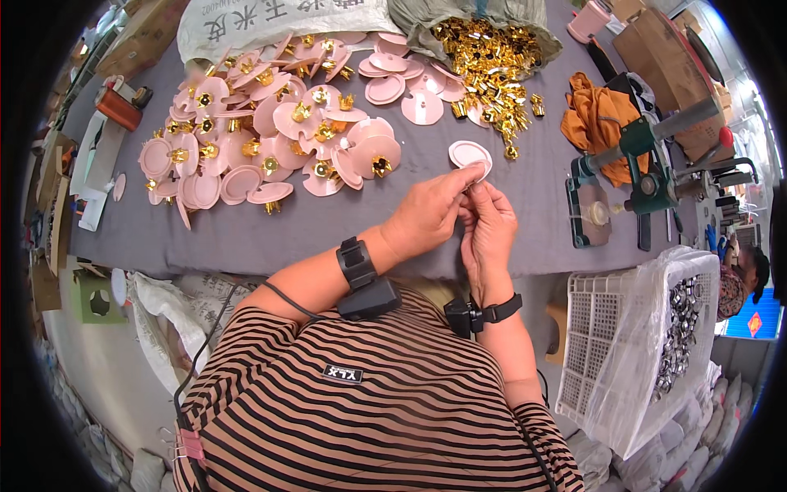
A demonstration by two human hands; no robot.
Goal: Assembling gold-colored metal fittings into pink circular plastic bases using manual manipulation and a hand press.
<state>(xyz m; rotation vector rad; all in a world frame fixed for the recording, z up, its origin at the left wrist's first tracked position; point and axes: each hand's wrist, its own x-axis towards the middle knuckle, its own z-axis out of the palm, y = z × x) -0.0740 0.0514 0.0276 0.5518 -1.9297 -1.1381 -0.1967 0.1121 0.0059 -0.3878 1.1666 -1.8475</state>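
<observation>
A round pale pink plastic disc is held up in front of me, tilted, over the near part of the table. My left hand is closed with its thumb and fingertips on the disc's lower edge. Close against it, my right hand has its fingers pinched together just below the disc; what lies between them is hidden. To the left spreads a heap of pink discs with gold crown-shaped pieces fitted to them. Beyond my hands lie plain pink discs and a pile of loose gold pieces.
Sacks stand along the back of the grey-covered table. On the right are a green hand press and an orange cloth. A white plastic crate with shiny metal parts sits below the table's right side.
</observation>
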